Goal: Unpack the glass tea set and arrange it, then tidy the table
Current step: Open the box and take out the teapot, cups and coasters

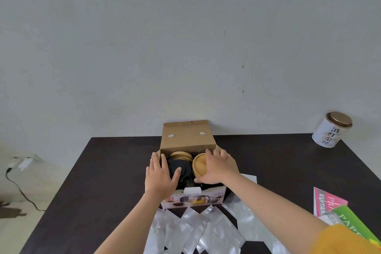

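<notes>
Nearest, silver foil packets [198, 231] lie scattered on the dark table [92, 181], touching the printed front of the open box [189, 144], with pink and green booklets [329, 206] off to the right. Over the box, the left hand [159, 175] lies flat with fingers spread wide, palm on the box's left edge and thumb on a black round piece [178, 169], gripping nothing, while the right hand [216, 166] curls loosely over a wooden lid [199, 165], fingers on its far rim and thumb at its near edge. Farther back, a second wooden lid [180, 154] sits in the box below the raised flap, and a white tin [331, 130] stands at the table's far right corner.
</notes>
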`<state>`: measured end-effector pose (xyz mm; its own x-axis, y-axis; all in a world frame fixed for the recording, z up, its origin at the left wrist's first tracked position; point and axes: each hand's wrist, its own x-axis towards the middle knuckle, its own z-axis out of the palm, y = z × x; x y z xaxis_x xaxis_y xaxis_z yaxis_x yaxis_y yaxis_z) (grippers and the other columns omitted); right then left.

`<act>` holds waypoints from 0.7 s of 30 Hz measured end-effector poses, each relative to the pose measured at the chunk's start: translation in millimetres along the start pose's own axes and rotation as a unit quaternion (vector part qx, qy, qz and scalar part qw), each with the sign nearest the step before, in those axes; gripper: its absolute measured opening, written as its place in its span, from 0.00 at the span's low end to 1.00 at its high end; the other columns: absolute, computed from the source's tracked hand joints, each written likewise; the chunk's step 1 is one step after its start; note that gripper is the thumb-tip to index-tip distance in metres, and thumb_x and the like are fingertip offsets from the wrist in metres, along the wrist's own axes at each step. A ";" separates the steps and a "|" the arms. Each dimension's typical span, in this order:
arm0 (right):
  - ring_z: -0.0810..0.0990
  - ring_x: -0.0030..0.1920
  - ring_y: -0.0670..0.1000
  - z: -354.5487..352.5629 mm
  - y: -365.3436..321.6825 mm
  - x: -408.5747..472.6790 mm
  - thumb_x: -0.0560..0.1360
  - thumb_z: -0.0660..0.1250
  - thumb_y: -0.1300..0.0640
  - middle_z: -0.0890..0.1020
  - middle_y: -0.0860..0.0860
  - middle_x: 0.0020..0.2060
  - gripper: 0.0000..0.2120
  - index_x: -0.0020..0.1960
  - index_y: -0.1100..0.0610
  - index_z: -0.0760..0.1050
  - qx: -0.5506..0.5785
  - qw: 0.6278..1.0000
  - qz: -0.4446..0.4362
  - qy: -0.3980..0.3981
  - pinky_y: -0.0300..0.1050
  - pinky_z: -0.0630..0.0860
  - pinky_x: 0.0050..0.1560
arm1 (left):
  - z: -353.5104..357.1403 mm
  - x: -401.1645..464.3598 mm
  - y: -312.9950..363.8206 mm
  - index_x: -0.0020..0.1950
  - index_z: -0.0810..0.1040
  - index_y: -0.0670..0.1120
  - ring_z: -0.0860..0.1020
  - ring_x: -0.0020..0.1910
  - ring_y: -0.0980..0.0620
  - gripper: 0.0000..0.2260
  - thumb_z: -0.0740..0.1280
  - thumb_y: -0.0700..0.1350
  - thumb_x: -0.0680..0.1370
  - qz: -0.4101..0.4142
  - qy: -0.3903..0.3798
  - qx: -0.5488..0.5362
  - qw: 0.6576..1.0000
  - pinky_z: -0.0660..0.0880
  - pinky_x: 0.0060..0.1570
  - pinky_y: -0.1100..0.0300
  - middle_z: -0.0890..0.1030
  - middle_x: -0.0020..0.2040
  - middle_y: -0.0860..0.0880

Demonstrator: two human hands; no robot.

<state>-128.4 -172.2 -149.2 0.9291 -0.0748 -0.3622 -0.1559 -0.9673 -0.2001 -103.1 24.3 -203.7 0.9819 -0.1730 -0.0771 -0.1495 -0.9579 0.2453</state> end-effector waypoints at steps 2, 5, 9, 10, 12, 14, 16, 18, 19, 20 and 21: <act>0.56 0.73 0.61 -6.7 -4.9 -1.5 0.66 0.70 0.34 0.59 0.58 0.74 0.50 0.76 0.58 0.53 -0.033 0.999 0.003 0.008 0.56 0.58 0.71 | -0.9 -1.0 -0.2 0.78 0.45 0.43 0.43 0.77 0.42 0.37 0.46 0.66 0.78 0.002 0.001 0.001 1.000 0.49 0.74 0.46 0.43 0.78 0.40; 0.61 0.70 0.60 -8.8 -7.7 -2.0 0.64 0.71 0.34 0.65 0.58 0.70 0.47 0.73 0.58 0.58 -0.042 0.998 0.010 0.036 0.55 0.62 0.68 | -1.7 -2.5 0.5 0.78 0.45 0.45 0.43 0.77 0.41 0.36 0.45 0.66 0.78 0.000 0.005 0.021 1.000 0.48 0.74 0.46 0.43 0.78 0.40; 0.64 0.66 0.59 -9.8 -3.3 -2.7 0.62 0.71 0.35 0.67 0.56 0.66 0.45 0.70 0.57 0.61 0.003 0.996 -0.009 0.085 0.54 0.67 0.65 | -3.9 -4.5 3.3 0.78 0.44 0.46 0.43 0.77 0.40 0.36 0.42 0.67 0.77 -0.009 0.009 0.054 0.998 0.48 0.74 0.44 0.43 0.78 0.41; 0.65 0.64 0.58 -12.4 -1.6 -3.6 0.62 0.72 0.36 0.67 0.56 0.65 0.44 0.70 0.56 0.60 0.036 0.994 -0.016 0.099 0.52 0.69 0.61 | -4.8 -4.8 4.2 0.78 0.44 0.47 0.42 0.77 0.40 0.36 0.41 0.67 0.77 -0.010 0.006 0.065 0.998 0.48 0.74 0.43 0.42 0.78 0.41; 0.66 0.63 0.56 -19.3 3.4 -4.9 0.62 0.73 0.38 0.66 0.55 0.63 0.46 0.71 0.55 0.58 0.100 0.987 -0.026 0.122 0.49 0.72 0.55 | -7.8 -6.3 8.3 0.78 0.42 0.50 0.41 0.76 0.40 0.33 0.41 0.66 0.78 -0.012 -0.007 0.083 0.996 0.43 0.73 0.41 0.40 0.78 0.43; 0.64 0.65 0.57 -26.2 12.9 -4.8 0.62 0.73 0.38 0.65 0.55 0.65 0.49 0.74 0.54 0.54 0.141 0.981 -0.024 0.135 0.51 0.73 0.56 | -11.8 -9.7 17.0 0.78 0.44 0.52 0.42 0.76 0.40 0.30 0.42 0.63 0.80 -0.015 -0.015 0.094 0.995 0.40 0.71 0.38 0.40 0.78 0.45; 0.63 0.66 0.58 -31.2 29.1 -4.9 0.63 0.73 0.39 0.64 0.56 0.66 0.49 0.74 0.54 0.53 0.163 0.977 -0.014 0.137 0.52 0.73 0.57 | -14.4 -15.4 31.1 0.78 0.48 0.49 0.43 0.77 0.41 0.27 0.44 0.58 0.81 -0.016 -0.006 0.104 0.994 0.42 0.71 0.38 0.44 0.79 0.45; 0.63 0.66 0.58 -31.3 52.0 -5.3 0.63 0.73 0.40 0.64 0.56 0.65 0.47 0.73 0.53 0.54 0.167 0.977 0.000 0.134 0.52 0.75 0.55 | -13.6 -22.1 51.2 0.77 0.53 0.47 0.45 0.77 0.43 0.26 0.46 0.56 0.81 -0.019 0.011 0.090 0.996 0.44 0.73 0.38 0.47 0.79 0.44; 0.63 0.65 0.58 -29.3 65.0 -5.6 0.64 0.73 0.40 0.65 0.56 0.65 0.46 0.73 0.53 0.55 0.166 0.977 0.009 0.131 0.51 0.75 0.55 | -11.6 -25.4 63.4 0.77 0.55 0.46 0.46 0.77 0.44 0.27 0.47 0.57 0.81 -0.022 0.017 0.071 0.997 0.45 0.73 0.39 0.49 0.79 0.44; 0.63 0.66 0.58 -26.8 78.3 -6.4 0.64 0.73 0.40 0.65 0.56 0.65 0.46 0.74 0.52 0.55 0.165 0.978 0.018 0.127 0.51 0.75 0.55 | -8.8 -28.1 76.9 0.76 0.56 0.45 0.46 0.77 0.44 0.29 0.48 0.60 0.80 -0.027 0.021 0.047 0.998 0.45 0.73 0.39 0.50 0.78 0.43; 0.63 0.66 0.58 -23.4 92.1 -6.6 0.64 0.73 0.40 0.65 0.56 0.66 0.46 0.74 0.52 0.55 0.162 0.979 0.029 0.122 0.51 0.75 0.55 | -5.4 -30.3 91.3 0.76 0.55 0.44 0.46 0.77 0.44 0.33 0.48 0.64 0.79 -0.038 0.019 0.024 0.999 0.45 0.72 0.39 0.49 0.78 0.42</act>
<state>-141.1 -266.5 -144.0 0.9621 -0.2205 -0.1604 -0.2712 -0.8355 -0.4779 -145.8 -56.6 -173.7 0.9941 -0.0915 -0.0574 -0.0788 -0.9778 0.1940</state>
